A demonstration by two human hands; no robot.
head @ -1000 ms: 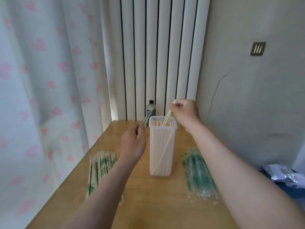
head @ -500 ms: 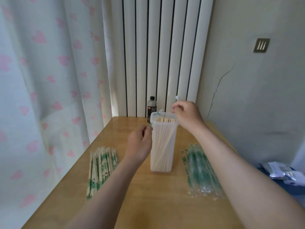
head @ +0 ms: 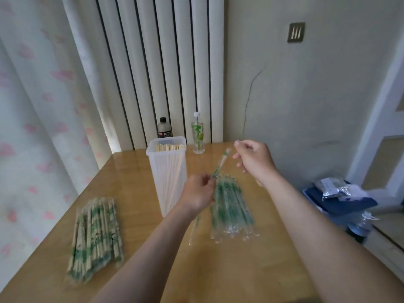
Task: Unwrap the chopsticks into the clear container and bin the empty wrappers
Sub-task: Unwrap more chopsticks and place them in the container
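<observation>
Tabletop [head: 133,184] gap between chopstick bundle [head: 95,235] and container [head: 168,171] (tall) lies open

Clear container [head: 153,171] upright, chopsticks [head: 169,147] inside; wrapped bundle [head: 94,235] left; empty wrappers [head: 231,206] right; held wrapper [head: 221,164] tilted.
</observation>
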